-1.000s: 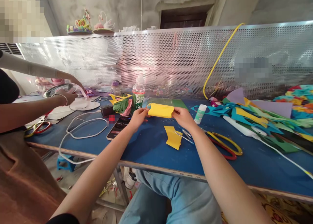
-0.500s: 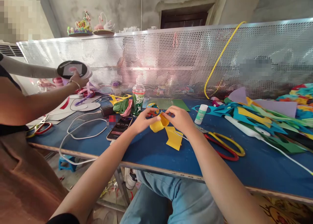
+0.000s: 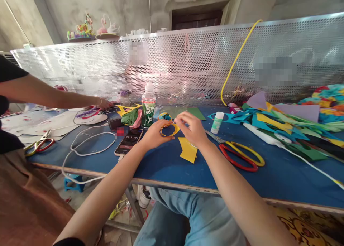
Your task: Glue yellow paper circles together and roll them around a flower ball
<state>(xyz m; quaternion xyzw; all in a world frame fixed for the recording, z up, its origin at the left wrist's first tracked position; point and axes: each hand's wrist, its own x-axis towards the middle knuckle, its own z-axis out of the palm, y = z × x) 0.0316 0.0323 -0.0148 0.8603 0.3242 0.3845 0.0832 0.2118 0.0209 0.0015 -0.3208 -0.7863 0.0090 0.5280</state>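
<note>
My left hand (image 3: 154, 135) is closed around a rolled yellow paper strip (image 3: 176, 130), which forms an open loop facing me above the table. At the loop's right edge, the bent fingertips of my right hand (image 3: 192, 128) pinch the paper. Below lies a flat yellow paper piece (image 3: 188, 151), partly behind my right wrist. A white and green glue stick (image 3: 217, 123) stands just beyond my right hand. To its lower right rest scissors with red and yellow handles (image 3: 239, 159). A phone (image 3: 129, 142) lies left of my left hand.
A bottle with a green label (image 3: 148, 110) stands behind my left hand. White cable (image 3: 92, 133) loops across the left side. Coloured sheets (image 3: 282, 120) and a white corded tool (image 3: 259, 134) lie right. Another person's arm (image 3: 61, 98) reaches over the table, near more scissors (image 3: 40, 144).
The yellow strip has turned so its round opening faces me, and my left hand wraps it more fully. The other person's arm has lowered to the table; the round dark object is no longer visible.
</note>
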